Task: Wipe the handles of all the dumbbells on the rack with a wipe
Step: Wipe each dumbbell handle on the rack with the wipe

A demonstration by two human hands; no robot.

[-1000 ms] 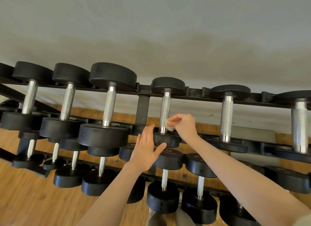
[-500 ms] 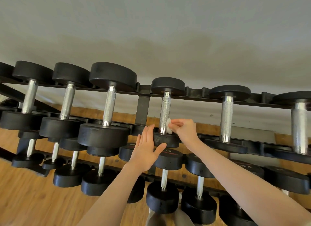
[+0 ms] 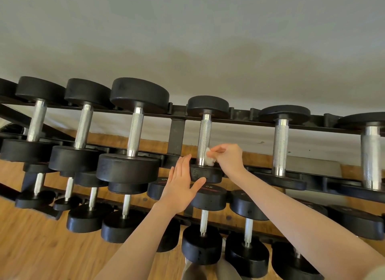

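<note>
A black rack (image 3: 177, 133) carries several black dumbbells with knurled steel handles on two tiers. My right hand (image 3: 229, 157) pinches a small white wipe (image 3: 209, 160) against the lower end of the handle (image 3: 204, 133) of the fourth top-tier dumbbell from the left. My left hand (image 3: 181, 186), fingers straight, rests flat against that dumbbell's near weight head (image 3: 210, 174). Other top-tier handles stand left (image 3: 135, 131) and right (image 3: 280, 146) of it.
A lower tier holds several smaller dumbbells (image 3: 201, 244) below my arms. Behind the rack rises a grey wall (image 3: 187, 50). A wooden floor (image 3: 41, 248) lies below. The rack's upright post (image 3: 176, 138) stands just left of the wiped handle.
My right hand with the wipe has slid a little down the handle toward the near weight head. My left hand stays in place.
</note>
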